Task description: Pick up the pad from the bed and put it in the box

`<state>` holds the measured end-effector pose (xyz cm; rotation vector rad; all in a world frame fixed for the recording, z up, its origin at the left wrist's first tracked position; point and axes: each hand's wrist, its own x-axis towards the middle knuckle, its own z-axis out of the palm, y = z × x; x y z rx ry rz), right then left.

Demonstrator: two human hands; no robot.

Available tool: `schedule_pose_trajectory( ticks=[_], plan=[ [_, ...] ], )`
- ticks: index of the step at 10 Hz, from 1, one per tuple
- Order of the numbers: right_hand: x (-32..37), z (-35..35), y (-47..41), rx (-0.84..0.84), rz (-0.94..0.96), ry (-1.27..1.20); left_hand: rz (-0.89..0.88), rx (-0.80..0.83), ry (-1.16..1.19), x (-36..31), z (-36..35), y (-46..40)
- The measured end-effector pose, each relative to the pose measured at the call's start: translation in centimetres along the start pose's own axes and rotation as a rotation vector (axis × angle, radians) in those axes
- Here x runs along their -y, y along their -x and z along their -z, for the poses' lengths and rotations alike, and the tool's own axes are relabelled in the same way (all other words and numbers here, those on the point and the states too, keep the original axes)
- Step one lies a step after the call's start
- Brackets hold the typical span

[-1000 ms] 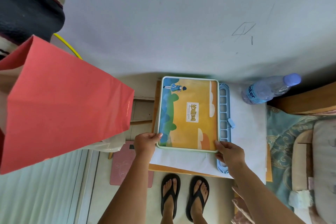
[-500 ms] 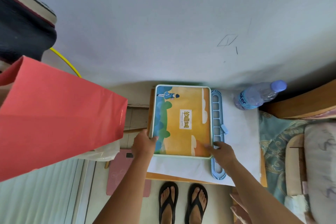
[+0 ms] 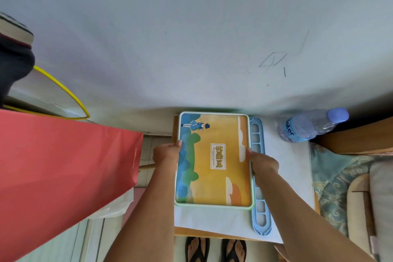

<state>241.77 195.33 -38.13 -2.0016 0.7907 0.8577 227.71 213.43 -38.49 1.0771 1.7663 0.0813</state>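
The box [image 3: 214,161] is flat, with a pale green rim and an orange and blue picture on top. It is on the small table [image 3: 212,219] against the wall. My left hand [image 3: 168,153] grips the middle of its left long side. My right hand [image 3: 262,162] grips the middle of its right long side. I cannot tell whether the box rests on the table or is raised a little. The bed [image 3: 331,181], under a teal patterned cover, is at the right, with a cream padded thing [image 3: 380,193] on it at the frame's edge.
A light blue slotted plastic rack [image 3: 258,204] lies along the box's right side. A water bottle [image 3: 308,126] lies at the table's back right. A large red paper bag [image 3: 63,176] fills the left. My feet in black sandals [image 3: 197,249] are below the table's edge.
Both hands have slid from the box's near corners up to the middle of its long sides. The box looks larger and closer in view.
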Motion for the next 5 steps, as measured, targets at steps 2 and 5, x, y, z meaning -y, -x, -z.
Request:
schedule_pose_trajectory(
  ticks=[2,5],
  plan=[
    [0.8,0.1,1.8,-0.006,0.036,0.130,-0.134,-0.021,-0.142,-0.2,-0.2,1.7],
    [0.6,1.7,2.7,0.119,0.293,0.254,-0.451,-0.009,-0.651,-0.2,0.5,3.7]
  ],
)
